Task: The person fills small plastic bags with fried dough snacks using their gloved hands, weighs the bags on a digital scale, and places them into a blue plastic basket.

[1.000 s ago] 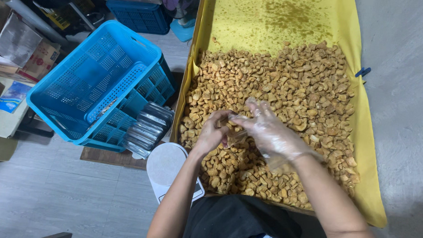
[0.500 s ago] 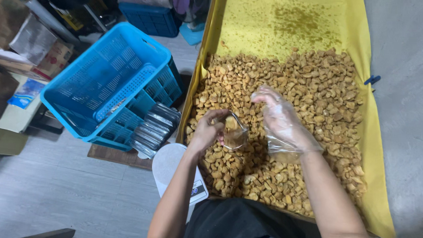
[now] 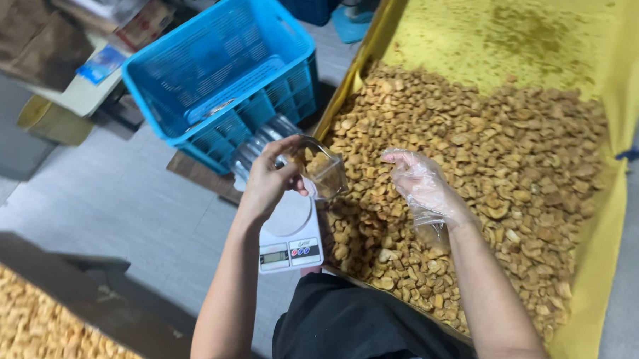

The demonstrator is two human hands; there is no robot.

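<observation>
Layout as seen from the head camera. The tray (image 3: 618, 232) occupies the right half of the view, running from the person's lap away to the top edge; snack pieces (image 3: 475, 185) fill its near part, its far part lying bare. The left hand (image 3: 270, 181) holds a small container (image 3: 325, 171) over the tray's left rim, with snack pieces inside. Directly below it, on the floor left of the tray, sits a kitchen scale (image 3: 290, 235). The right hand (image 3: 422, 184) hovers over the pieces, right of the container. A crate (image 3: 217, 70) stands farther left and behind the scale, stacked containers (image 3: 260, 143) lying against its near side.
</observation>
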